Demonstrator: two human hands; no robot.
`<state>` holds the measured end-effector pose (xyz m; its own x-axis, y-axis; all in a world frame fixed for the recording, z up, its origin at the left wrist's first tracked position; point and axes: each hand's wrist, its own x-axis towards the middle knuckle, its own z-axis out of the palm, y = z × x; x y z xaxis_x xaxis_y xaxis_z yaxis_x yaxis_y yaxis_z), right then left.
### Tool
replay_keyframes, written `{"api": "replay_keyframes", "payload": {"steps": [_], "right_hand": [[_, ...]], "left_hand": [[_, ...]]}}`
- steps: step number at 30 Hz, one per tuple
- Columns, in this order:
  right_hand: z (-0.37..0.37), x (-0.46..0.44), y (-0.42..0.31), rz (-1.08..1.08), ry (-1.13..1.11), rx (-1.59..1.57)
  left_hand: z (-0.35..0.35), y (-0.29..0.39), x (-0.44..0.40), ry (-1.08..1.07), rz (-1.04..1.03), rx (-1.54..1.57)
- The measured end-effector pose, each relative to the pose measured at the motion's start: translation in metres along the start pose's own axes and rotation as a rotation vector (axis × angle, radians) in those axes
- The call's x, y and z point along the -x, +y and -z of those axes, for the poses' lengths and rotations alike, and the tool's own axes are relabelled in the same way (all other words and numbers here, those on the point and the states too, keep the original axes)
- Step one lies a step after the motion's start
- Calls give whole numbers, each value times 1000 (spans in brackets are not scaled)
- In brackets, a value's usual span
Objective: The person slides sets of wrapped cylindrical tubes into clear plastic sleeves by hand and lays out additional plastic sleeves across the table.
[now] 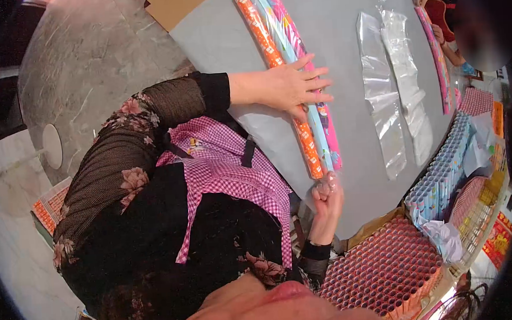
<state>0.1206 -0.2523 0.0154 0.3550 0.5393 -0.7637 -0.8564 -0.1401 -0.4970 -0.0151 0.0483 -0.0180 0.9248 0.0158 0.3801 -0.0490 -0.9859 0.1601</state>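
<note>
Three wrapping paper rolls lie side by side on the grey table (343, 57): an orange roll (257, 29), a light blue roll (324, 142) and a pink roll (331, 136). Shiny clear plastic seems to cover them. My left hand (293, 88) rests palm down across their middle, fingers spread. At the rolls' near end my right hand (326, 200) is closed, with crinkled clear plastic showing at its fingers. Beyond the rolls, two flat stacks of clear plastic sleeves, a left stack (380, 95) and a right stack (407, 82), lie on the table.
Across the table, another person's hand (438, 33) is at a pink patterned roll (434, 52). Many red-patterned rolls (383, 263) stand on end at lower right, with blue rolls (442, 176) behind. A cardboard piece (178, 4) lies at the table's top edge.
</note>
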Motion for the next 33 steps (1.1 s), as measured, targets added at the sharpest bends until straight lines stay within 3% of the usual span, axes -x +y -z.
{"api": "replay_keyframes", "payload": {"steps": [1, 4, 8, 10, 13, 16, 20, 22, 25, 33], "right_hand": [[-11, 6, 1, 140, 179, 268], [6, -5, 12, 233, 201, 481], [2, -7, 9, 213, 247, 442], [0, -6, 2, 98, 119, 177], [-11, 1, -3, -1, 161, -97], [7, -11, -9, -140, 55, -211], [4, -6, -2, -15, 37, -137], [1, -7, -2, 52, 134, 194], [12, -13, 5, 122, 263, 324], [14, -19, -1, 25, 149, 68]], "left_hand": [[0, 0, 0, -10, 4, 10], [2, -1, -1, -27, 4, 9], [3, -1, -1, -36, -2, 12], [2, -1, -1, -33, -2, 8], [1, -1, -1, -17, -5, -6], [1, -2, -1, -26, -11, -24], [0, -1, -1, -22, -12, -11], [1, -1, -1, -35, -2, -20], [-1, -2, -2, -16, -4, -14], [-5, -1, -2, 34, -8, -22]]}}
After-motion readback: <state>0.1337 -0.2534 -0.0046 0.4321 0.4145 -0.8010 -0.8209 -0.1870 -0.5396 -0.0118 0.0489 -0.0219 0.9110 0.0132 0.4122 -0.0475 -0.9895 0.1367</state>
